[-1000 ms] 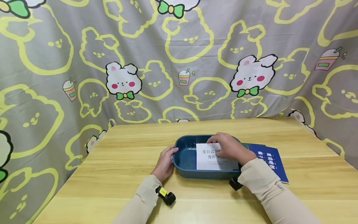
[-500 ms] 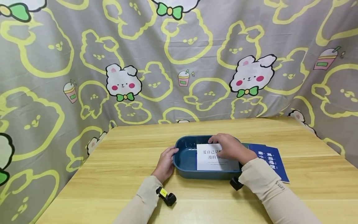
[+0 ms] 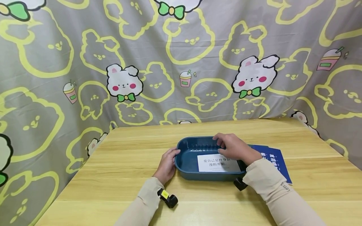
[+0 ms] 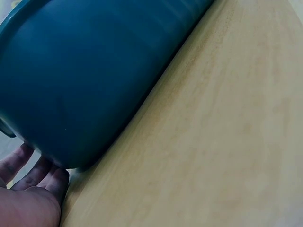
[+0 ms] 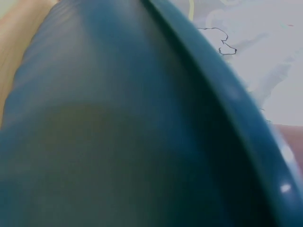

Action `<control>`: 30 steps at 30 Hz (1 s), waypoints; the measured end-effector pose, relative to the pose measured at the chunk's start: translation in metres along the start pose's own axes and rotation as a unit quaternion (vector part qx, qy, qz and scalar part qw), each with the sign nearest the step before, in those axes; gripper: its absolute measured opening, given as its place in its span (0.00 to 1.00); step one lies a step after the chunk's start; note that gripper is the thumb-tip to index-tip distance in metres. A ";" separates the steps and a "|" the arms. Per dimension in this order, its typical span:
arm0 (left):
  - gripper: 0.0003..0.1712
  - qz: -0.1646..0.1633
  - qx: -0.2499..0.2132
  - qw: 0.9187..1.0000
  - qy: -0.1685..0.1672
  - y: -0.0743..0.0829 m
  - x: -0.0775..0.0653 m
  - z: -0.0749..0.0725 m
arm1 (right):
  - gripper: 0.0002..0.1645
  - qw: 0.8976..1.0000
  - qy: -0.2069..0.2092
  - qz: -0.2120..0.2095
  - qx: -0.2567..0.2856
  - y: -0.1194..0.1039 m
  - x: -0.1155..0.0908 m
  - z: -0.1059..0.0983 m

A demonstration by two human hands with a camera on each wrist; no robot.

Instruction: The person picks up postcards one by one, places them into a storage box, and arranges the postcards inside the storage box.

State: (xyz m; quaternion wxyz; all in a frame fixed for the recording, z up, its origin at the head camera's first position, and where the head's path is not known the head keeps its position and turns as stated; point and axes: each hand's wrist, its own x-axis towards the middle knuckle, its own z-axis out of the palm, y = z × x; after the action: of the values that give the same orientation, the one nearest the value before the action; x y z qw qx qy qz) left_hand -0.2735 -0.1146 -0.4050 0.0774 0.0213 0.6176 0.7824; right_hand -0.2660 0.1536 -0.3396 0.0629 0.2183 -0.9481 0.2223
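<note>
A dark teal plastic basin (image 3: pixel 207 176) stands on the table in the head view. My left hand (image 3: pixel 166 164) holds its left end, with fingertips at the rim; the left wrist view shows bent fingers (image 4: pixel 35 177) against the lower end wall. Inside the basin lies a white-covered booklet (image 3: pixel 213 164) with printed characters. Over the basin's right part hovers my right hand (image 3: pixel 236 149), fingers loosely bent and holding nothing. The hand hides the basin's right end. In the right wrist view the teal basin wall (image 5: pixel 118 85) fills most of the picture.
To the right of the basin lie blue booklets (image 3: pixel 280 160), partly covered by the right forearm. The wooden table (image 3: pixel 124 163) reaches back to a grey patterned curtain (image 3: pixel 169 94). A small black wrist camera (image 3: pixel 171 201) is strapped to the left wrist.
My right hand has let go of the white booklet, which has dropped lower and now lies in the basin. The right hand has shifted slightly right; the left hand has stayed put.
</note>
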 end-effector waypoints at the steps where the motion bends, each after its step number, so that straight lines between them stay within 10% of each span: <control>1: 0.30 0.001 0.002 1.000 -0.001 0.000 0.000 0.000 | 0.24 1.000 0.006 -0.005 0.003 0.001 -0.001 -0.001; 8: 0.29 0.001 0.002 1.000 0.003 0.003 -0.001 -0.001 | 0.18 0.999 0.044 -0.019 0.019 0.010 -0.004 -0.014; 20: 0.28 0.007 0.001 1.000 0.020 0.002 0.000 -0.002 | 0.16 0.991 0.093 0.086 0.029 0.031 -0.016 -0.046; 30: 0.24 0.023 0.022 0.998 0.048 0.000 -0.001 -0.001 | 0.30 0.979 0.003 0.199 0.040 0.066 -0.031 -0.060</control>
State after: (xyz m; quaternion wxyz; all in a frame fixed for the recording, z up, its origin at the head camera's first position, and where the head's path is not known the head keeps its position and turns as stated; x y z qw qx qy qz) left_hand -0.2726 -0.1162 -0.4052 0.0291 -0.0004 0.6369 0.7704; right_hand -0.2661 0.2458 -0.3184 0.0113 0.0273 -0.9629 0.2683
